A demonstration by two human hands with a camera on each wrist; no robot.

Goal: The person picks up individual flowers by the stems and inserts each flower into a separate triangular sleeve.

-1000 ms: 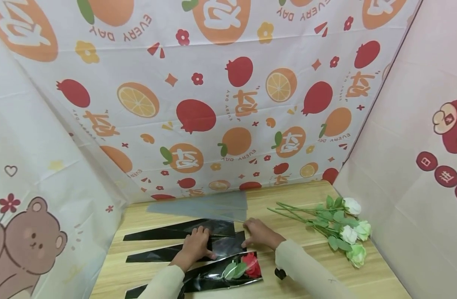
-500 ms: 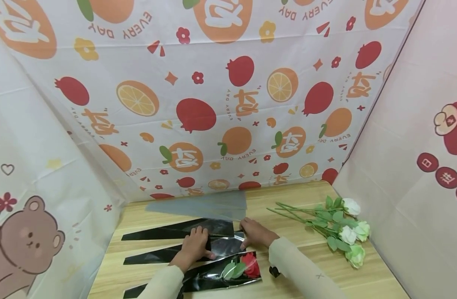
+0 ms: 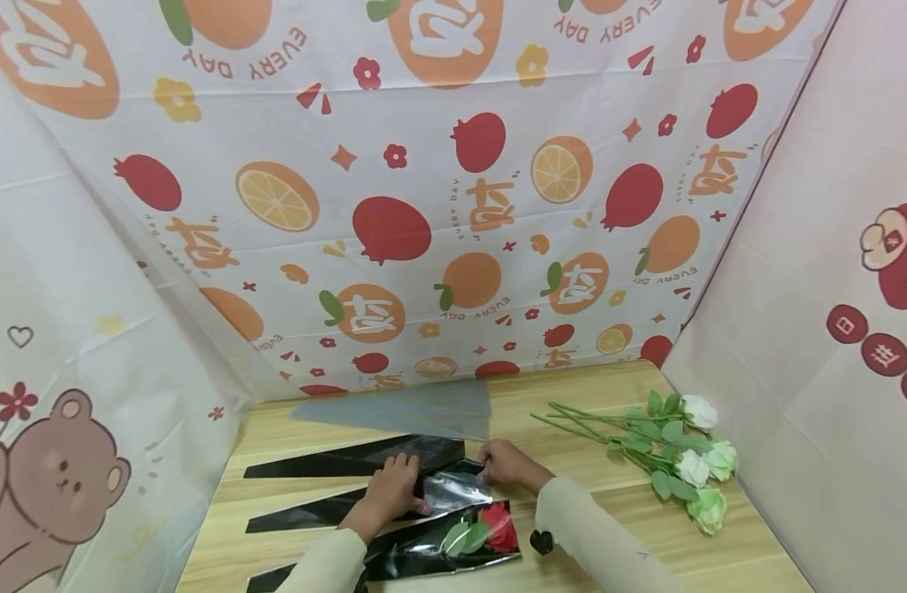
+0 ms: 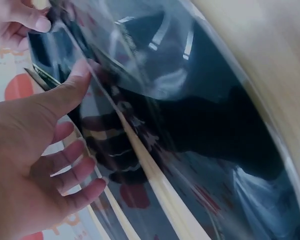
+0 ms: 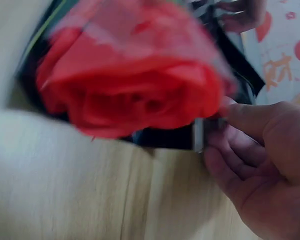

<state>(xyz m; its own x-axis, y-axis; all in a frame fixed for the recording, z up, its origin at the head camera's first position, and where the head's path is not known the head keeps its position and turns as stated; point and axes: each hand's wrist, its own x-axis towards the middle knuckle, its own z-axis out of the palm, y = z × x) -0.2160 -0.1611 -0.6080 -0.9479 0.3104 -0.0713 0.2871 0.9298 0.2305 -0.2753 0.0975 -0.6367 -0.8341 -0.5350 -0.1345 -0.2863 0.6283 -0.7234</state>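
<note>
My left hand [image 3: 390, 492] rests over the middle black flower sleeve [image 3: 453, 491], a tapered wrap with a clear shiny front. In the left wrist view, my left thumb [image 4: 72, 82] touches the black film while the other fingers are loosely extended. At the sleeve's wide right end, my right hand [image 3: 508, 463] pinches the edge between thumb and fingers, as the right wrist view shows. Nearer to me lies another black sleeve [image 3: 397, 562] holding a red rose [image 3: 501, 527] with green leaves. That rose [image 5: 135, 95] looms large and blurred beside my right hand.
A third black sleeve [image 3: 327, 461] lies flat beyond my hands. Behind it are translucent grey sleeves [image 3: 409, 409] by the back wall. Several white and pale green roses [image 3: 668, 449] lie at the right of the wooden table [image 3: 609, 383]. Printed cloth walls surround the table.
My right fingers have curled in more at the sleeve's wide end and that hand has lowered slightly. The clear front there looks more raised and catches more light. My left hand has hardly moved.
</note>
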